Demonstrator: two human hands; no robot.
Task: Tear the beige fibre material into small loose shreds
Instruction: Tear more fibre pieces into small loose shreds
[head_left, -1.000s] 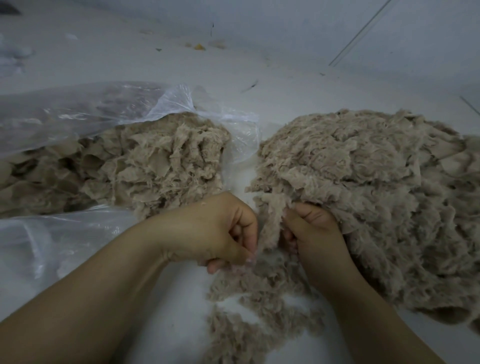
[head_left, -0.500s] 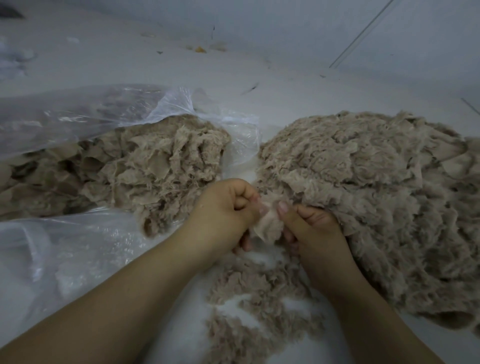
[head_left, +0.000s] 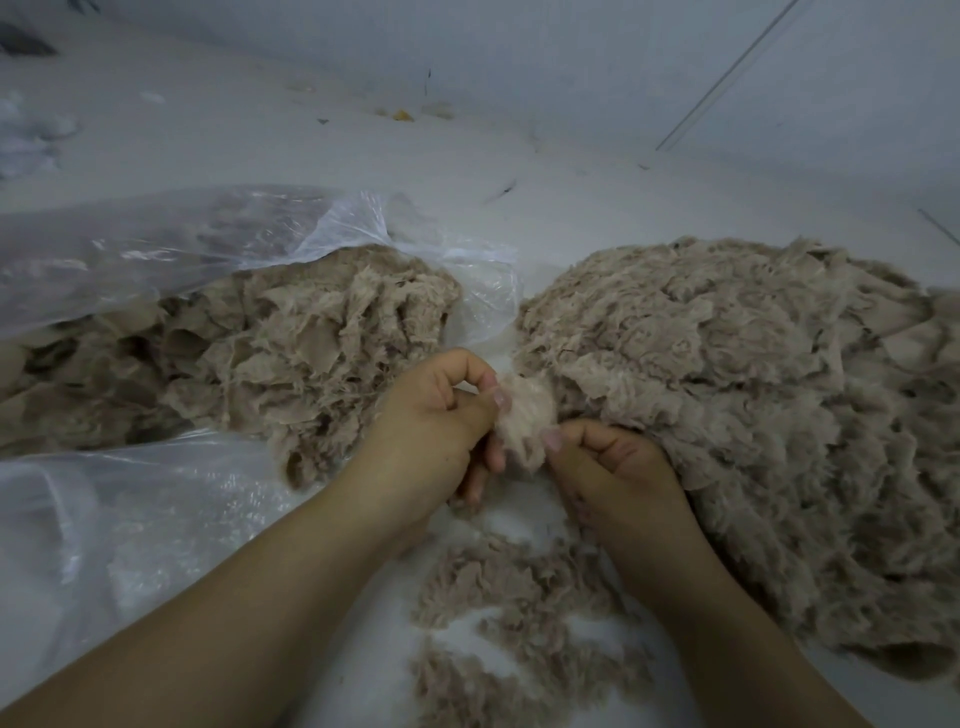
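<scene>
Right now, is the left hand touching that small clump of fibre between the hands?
Touching. The head view shows the left hand pinching the fibre clump with thumb and curled fingers.

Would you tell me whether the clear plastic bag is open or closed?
Open: the plastic bag gapes at its mouth, with beige fibre spilling out.

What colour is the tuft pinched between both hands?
Pale beige, lighter than the piles around it; the tuft shows in the head view.

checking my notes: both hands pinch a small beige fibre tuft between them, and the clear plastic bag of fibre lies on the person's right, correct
Not quite. In the head view the clear plastic bag of fibre lies on the person's left, not right. The rest holds: the left hand and right hand pinch the small beige fibre tuft between them.
</scene>
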